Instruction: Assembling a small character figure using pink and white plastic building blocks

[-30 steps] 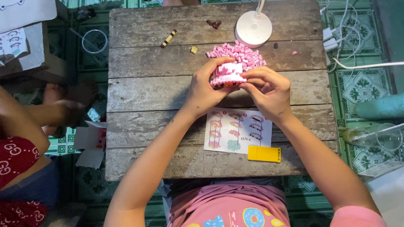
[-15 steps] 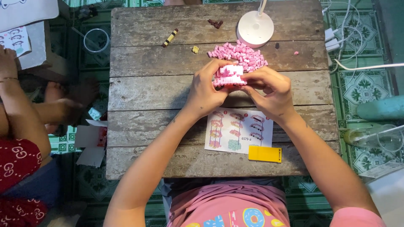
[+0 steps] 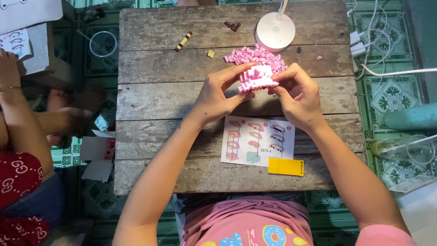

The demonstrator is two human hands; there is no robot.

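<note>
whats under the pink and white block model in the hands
The block model is held by both hands, left hand and right hand, over the bare wooden table. Loose pink blocks lie behind it; whether any hide beneath is covered.

A small pink-and-white model of tiny plastic bricks (image 3: 257, 78), partly built, is held upright above the table, toward twelve o'clock, pinched from both sides.

A home is suggested: a weathered wooden desk (image 3: 159, 68) is set on patterned green floor tiles (image 3: 391, 98), lit by a small white lamp (image 3: 275, 31).
</note>
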